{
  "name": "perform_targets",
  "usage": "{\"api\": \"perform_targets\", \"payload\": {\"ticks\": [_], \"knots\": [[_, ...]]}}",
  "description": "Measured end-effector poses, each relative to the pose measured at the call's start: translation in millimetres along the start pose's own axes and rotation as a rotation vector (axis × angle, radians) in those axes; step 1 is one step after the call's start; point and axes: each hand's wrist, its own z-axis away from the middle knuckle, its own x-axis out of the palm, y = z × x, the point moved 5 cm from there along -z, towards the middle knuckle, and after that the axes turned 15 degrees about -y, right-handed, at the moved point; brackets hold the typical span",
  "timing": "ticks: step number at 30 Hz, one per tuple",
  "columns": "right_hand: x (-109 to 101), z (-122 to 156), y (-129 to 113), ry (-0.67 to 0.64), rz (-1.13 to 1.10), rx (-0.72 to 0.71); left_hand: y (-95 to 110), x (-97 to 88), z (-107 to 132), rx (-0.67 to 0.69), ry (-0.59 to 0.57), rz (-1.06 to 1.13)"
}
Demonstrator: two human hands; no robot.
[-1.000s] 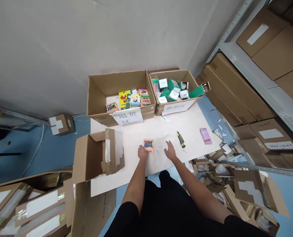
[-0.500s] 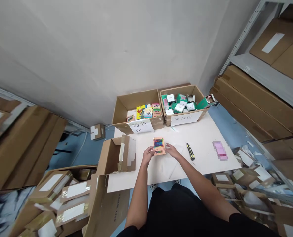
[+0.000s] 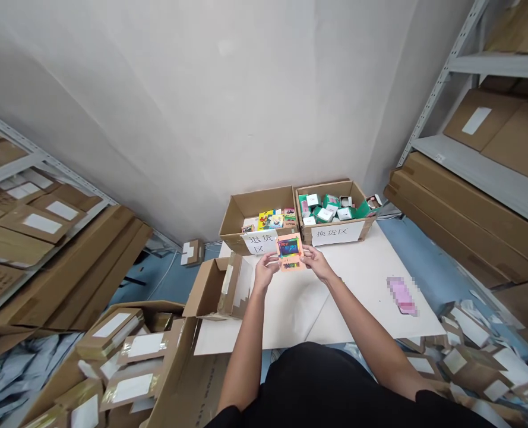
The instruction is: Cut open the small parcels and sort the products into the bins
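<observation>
A small square card-like pack (image 3: 290, 252), peach-coloured with a dark rainbow picture, is held up above the white table (image 3: 357, 291). My left hand (image 3: 266, 269) grips its left edge, and my right hand (image 3: 318, 262) grips its right edge. Just behind it stands a cardboard box (image 3: 230, 236) with a handwritten paper label, holding colourful booklets or packs. Beside that, a second labelled cardboard box (image 3: 371, 230) contains several green and white small boxes (image 3: 326, 214). An opened cardboard carton (image 3: 237, 285) sits left of my left hand.
A pixelated pink item (image 3: 402, 295) lies on the table's right side. Parcels fill a large carton (image 3: 179, 356) at the lower left, and more parcels (image 3: 473, 356) lie at the lower right. Shelves (image 3: 428, 142) with boxes flank both sides; a wall rises behind.
The pack has been raised toward me, and my right hand has closed on its right edge. The view has tilted up; the utility knife is now hidden behind my right arm.
</observation>
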Motion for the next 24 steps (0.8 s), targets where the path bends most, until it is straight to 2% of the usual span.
{"api": "perform_targets", "payload": {"ticks": [2, 3, 6, 7, 9, 11, 15, 16, 20, 22, 24], "knots": [[0.2, 4.1, -11.6, 0.015, 0.004, -0.048, 10.5, 11.8, -1.0, 0.063, 0.12, -0.113], [1.2, 5.6, -16.9, 0.009, 0.01, -0.078, 16.0, 23.0, -1.6, 0.101, 0.108, -0.146], [7.6, 8.0, -27.0, -0.069, 0.05, -0.144, 29.7, 63.4, -3.3, 0.197, -0.097, -0.154], [9.6, 8.2, -28.1, -0.106, 0.067, -0.154, 33.1, 72.3, -3.5, 0.212, -0.134, -0.144], [10.4, 7.4, -27.6, -0.159, 0.104, -0.16, 37.3, 77.7, -4.5, 0.208, -0.133, -0.107], [2.5, 5.3, -25.8, -0.111, 0.147, -0.161, 38.9, 69.9, -6.2, 0.183, -0.092, -0.035], [-26.8, -0.1, -20.7, 0.199, 0.162, -0.129, 37.3, 42.6, -8.9, 0.107, -0.086, 0.148], [-29.4, -2.8, -18.4, 0.213, 0.131, -0.105, 36.6, 37.2, -9.5, 0.089, -0.1, 0.175], [-19.5, -15.8, -14.6, 0.099, 0.008, -0.055, 35.5, 19.9, -16.9, 0.065, -0.118, 0.195], [-14.2, -21.1, -19.5, 0.108, -0.002, -0.08, 37.1, 11.0, -23.9, 0.093, -0.077, 0.142], [-10.1, -27.7, -27.1, 0.132, 0.006, -0.12, 39.8, 2.7, -31.3, 0.132, 0.018, 0.037]]}}
